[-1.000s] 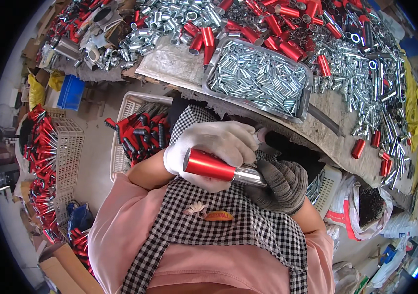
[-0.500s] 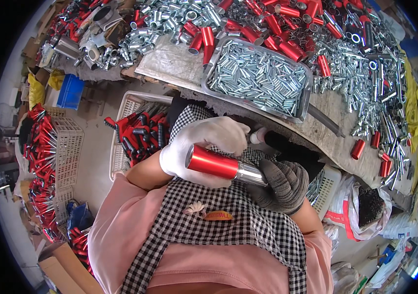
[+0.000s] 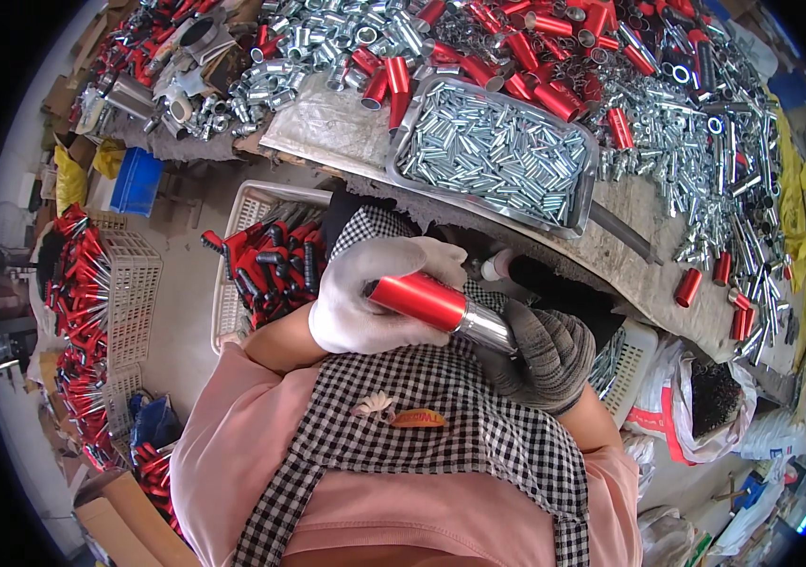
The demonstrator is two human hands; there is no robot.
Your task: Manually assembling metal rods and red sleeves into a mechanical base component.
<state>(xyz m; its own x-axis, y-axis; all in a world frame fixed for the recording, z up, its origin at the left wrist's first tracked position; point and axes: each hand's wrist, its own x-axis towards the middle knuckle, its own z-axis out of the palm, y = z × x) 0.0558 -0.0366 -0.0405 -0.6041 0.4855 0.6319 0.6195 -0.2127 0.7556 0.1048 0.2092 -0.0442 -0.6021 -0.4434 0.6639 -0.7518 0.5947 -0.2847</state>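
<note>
Red-and-silver cylinder (image 3: 419, 300) is held two-handed: white-gloved left hand (image 3: 348, 295), fingers curled around its red body; grey-gloved right hand (image 3: 551, 354), fingers closed over its silver end. Beyond the fingers, a metal tray (image 3: 588, 189) holds short pins (image 3: 493, 146).

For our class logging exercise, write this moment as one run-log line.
white-gloved left hand: holding red tube | grey-gloved right hand: around tube's silver end | bench: metal tray of silver pins

A workshop, its bench (image 3: 327, 125) heaped with metal parts (image 3: 663, 123).
</note>
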